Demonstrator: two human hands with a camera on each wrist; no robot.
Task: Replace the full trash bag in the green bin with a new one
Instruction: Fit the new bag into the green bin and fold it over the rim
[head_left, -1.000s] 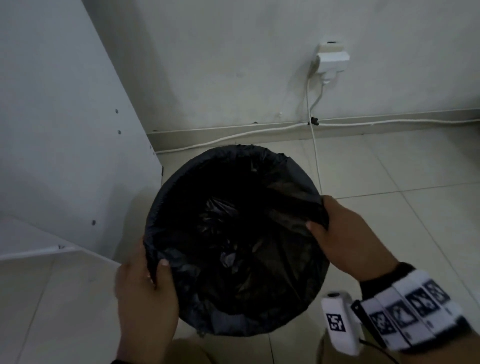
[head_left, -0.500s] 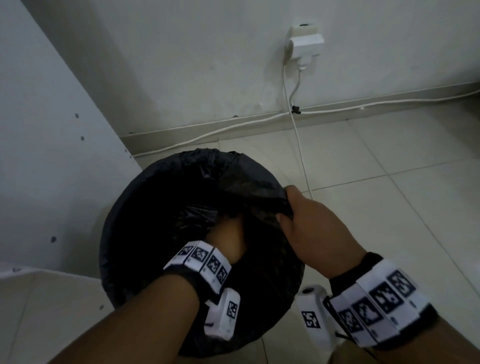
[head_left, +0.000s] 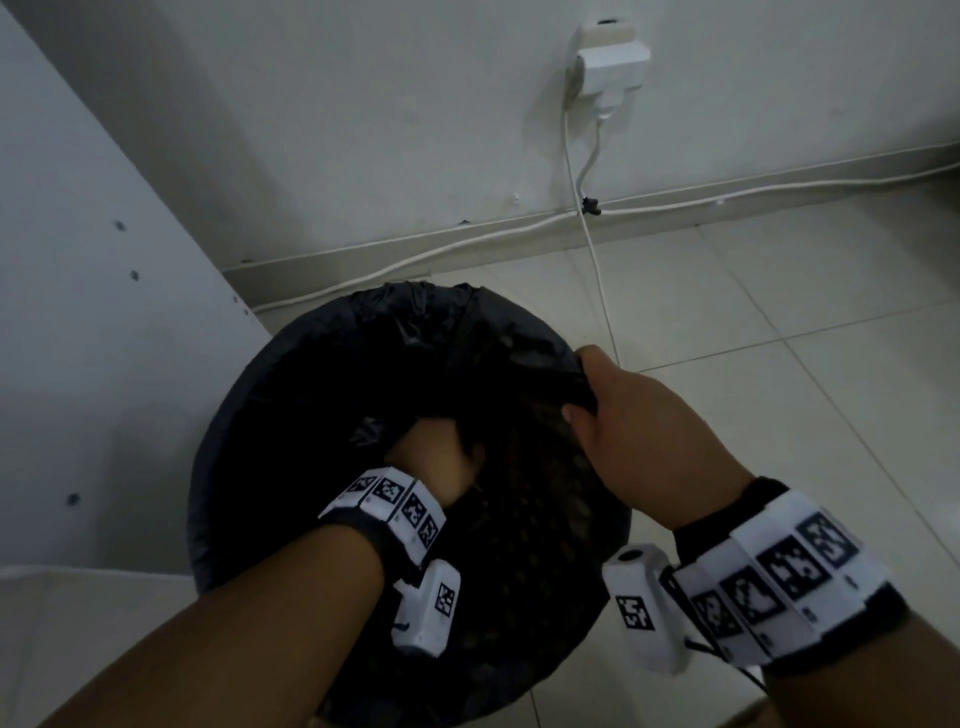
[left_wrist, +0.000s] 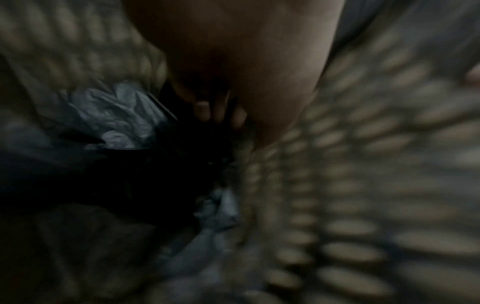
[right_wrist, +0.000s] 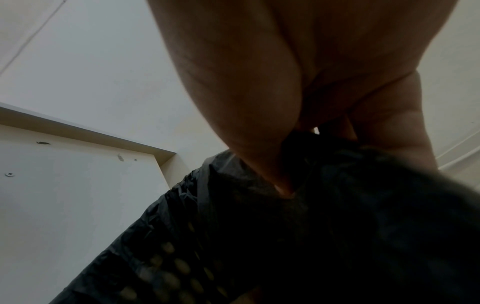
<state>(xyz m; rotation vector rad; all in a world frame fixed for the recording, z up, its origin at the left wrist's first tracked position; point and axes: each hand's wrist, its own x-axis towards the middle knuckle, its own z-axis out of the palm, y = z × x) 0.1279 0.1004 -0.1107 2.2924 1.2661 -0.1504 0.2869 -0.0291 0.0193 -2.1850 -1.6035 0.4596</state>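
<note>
A round bin with a perforated wall stands on the floor, lined with a black trash bag folded over its rim. My left hand reaches deep inside the bin, and in the left wrist view its fingers point straight down against the crumpled bag. At the right side of the rim, my right hand pinches the bag's edge between thumb and fingers. The right wrist view shows that hand gripping a fold of the black bag. The bin's bottom is too dark to see.
A white cabinet panel stands close on the bin's left. Behind the bin is a wall with a socket and plug. A white cable hangs to the tiled floor and passes right of the bin.
One second ago my left hand held the near-left rim. It has since gone down inside the bag. My right hand has kept its grip on the right edge.
</note>
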